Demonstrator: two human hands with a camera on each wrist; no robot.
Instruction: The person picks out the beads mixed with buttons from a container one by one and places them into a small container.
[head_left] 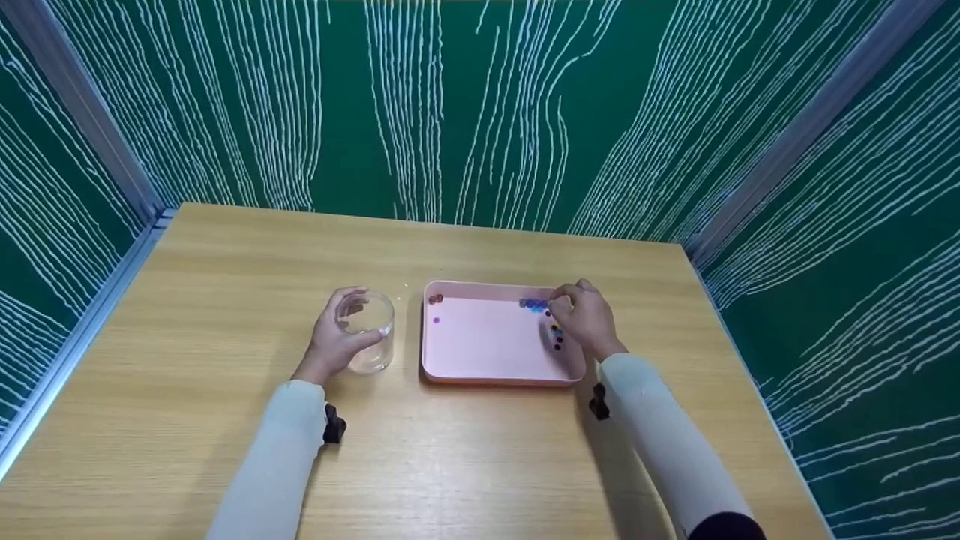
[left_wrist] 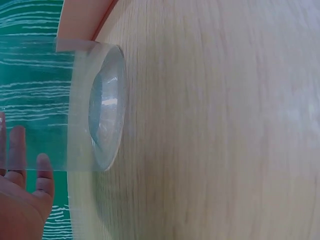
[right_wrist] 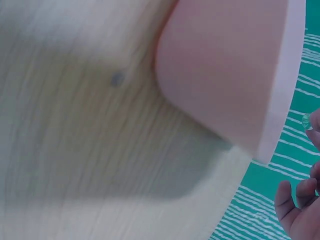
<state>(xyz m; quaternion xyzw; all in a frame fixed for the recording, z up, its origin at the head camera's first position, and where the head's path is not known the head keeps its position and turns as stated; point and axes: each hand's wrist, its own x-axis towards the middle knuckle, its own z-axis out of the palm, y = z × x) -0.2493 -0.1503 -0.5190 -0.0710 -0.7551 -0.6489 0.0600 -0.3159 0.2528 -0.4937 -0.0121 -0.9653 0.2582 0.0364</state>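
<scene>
My left hand [head_left: 339,339] grips a clear glass [head_left: 375,355], thumb on the near side and fingers around the far side. The glass [left_wrist: 107,110] stands upright on the table in the left wrist view. Right of it lies a shallow pink tray [head_left: 480,341] with small beads in it. My right hand [head_left: 589,319] is over the tray's right side and pinches a small clear, greenish bead [right_wrist: 307,121] between its fingertips. Blue and purple beads [head_left: 533,304] sit in the far right corner; dark beads [head_left: 557,339] lie along the right side.
Two brownish beads [head_left: 436,298] and a pink bead [head_left: 436,320] lie at the tray's left end. The wooden table [head_left: 450,465] meets green walls [head_left: 345,112] with white wavy lines. Tiny white specks [head_left: 406,285] lie behind the glass.
</scene>
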